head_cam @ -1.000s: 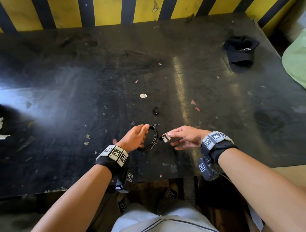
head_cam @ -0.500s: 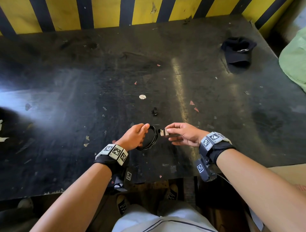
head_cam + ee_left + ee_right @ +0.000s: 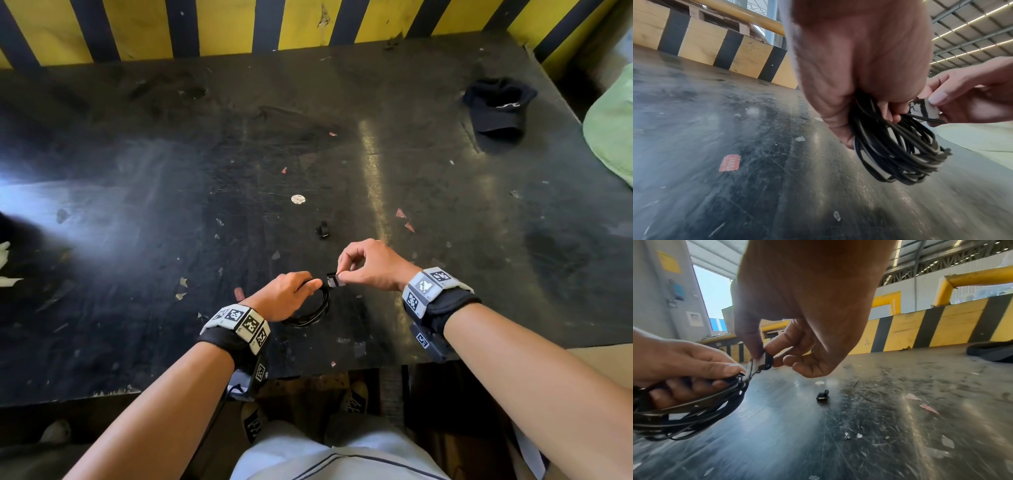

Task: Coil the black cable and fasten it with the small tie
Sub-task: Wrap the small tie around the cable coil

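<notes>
Fastening step: left hand (image 3: 286,294) grips the coiled cable (image 3: 898,155), right hand (image 3: 371,265) pinches the tie (image 3: 335,281); next, likely wrap it round.

A small red scrap (image 3: 729,163) lying on the black tabletop (image 3: 694,113) carries pale letters that seem to read "JANG", though they are turned sideways and blurred. The grey bands on both wrists (image 3: 239,322) bear black-and-white square code patterns, not letters, and the shoes (image 3: 253,425) under the table show a white mark too small to read. A white streak on the black cap (image 3: 496,106) at the far right cannot be made out as any word.
</notes>
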`<state>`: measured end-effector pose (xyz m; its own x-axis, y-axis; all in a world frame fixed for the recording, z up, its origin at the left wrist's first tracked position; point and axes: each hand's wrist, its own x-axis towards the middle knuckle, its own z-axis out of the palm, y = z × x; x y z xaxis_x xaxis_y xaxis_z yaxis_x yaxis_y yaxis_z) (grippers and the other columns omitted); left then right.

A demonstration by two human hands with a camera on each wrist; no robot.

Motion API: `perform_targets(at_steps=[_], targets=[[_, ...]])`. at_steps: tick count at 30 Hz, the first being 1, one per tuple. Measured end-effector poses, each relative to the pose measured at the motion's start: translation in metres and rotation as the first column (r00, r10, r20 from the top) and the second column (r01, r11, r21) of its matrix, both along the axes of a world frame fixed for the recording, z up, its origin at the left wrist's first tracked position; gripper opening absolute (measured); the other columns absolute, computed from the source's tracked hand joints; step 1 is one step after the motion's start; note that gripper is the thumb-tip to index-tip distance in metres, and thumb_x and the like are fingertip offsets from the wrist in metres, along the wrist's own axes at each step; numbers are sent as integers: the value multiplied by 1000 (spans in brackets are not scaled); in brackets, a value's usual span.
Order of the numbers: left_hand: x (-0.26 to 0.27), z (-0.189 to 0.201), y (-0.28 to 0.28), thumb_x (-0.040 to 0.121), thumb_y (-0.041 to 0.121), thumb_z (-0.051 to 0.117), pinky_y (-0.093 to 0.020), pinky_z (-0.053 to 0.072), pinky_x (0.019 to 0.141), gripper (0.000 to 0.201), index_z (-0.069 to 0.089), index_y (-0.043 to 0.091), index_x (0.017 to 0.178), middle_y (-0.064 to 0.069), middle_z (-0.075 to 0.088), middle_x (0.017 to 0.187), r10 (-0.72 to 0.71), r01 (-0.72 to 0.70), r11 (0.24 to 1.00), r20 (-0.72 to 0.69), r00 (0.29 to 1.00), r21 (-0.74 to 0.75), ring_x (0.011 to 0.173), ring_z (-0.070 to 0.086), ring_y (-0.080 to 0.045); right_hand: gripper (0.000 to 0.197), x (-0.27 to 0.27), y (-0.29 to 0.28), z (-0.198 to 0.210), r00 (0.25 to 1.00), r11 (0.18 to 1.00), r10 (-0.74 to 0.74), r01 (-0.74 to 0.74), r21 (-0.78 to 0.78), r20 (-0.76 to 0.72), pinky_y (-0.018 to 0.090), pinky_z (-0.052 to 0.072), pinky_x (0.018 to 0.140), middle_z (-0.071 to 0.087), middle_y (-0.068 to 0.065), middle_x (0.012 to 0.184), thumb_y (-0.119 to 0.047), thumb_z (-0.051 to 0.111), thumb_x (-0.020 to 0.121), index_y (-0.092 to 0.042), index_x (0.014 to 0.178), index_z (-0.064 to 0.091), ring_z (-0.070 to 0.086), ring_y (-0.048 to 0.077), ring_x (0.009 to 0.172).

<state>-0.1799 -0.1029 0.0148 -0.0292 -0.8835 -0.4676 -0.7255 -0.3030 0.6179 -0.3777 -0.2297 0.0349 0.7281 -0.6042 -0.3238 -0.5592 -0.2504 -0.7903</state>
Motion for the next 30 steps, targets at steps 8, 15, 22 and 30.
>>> perform_targets(at_steps=[8,15,22,30], targets=[[3,1,3,107,45,39,-32,45,61,36,53,18,89,-2,58,76,-50,48,997,-32,998,-55,62,52,-14,5,5,-2,4,984,992,120,-124,-19,-130,19,50,75,73,-9,93,-23,74,86,-24,83,77,66,4,83],[-1,2,0,106,44,42,-25,41,55,31,50,23,84,2,56,72,-58,56,998,-48,997,-36,59,50,-11,5,9,-1,7,985,984,131,-143,-103,-114,20,54,70,75,-8,78,-16,75,76,-20,74,72,67,2,70],[5,-4,-3,107,43,41,-22,41,55,30,48,30,81,3,58,74,-56,56,998,-11,998,-14,60,53,-10,12,8,0,10,991,992,120,-117,44,-57,30,64,71,78,3,77,-9,73,76,-18,83,76,76,18,67],[4,0,-3,107,44,41,-21,40,53,32,53,21,87,2,57,72,-59,59,998,-32,998,-2,57,51,-9,10,3,0,6,988,978,138,-125,165,-67,30,62,72,79,9,89,-8,71,87,-14,93,75,77,15,72]])
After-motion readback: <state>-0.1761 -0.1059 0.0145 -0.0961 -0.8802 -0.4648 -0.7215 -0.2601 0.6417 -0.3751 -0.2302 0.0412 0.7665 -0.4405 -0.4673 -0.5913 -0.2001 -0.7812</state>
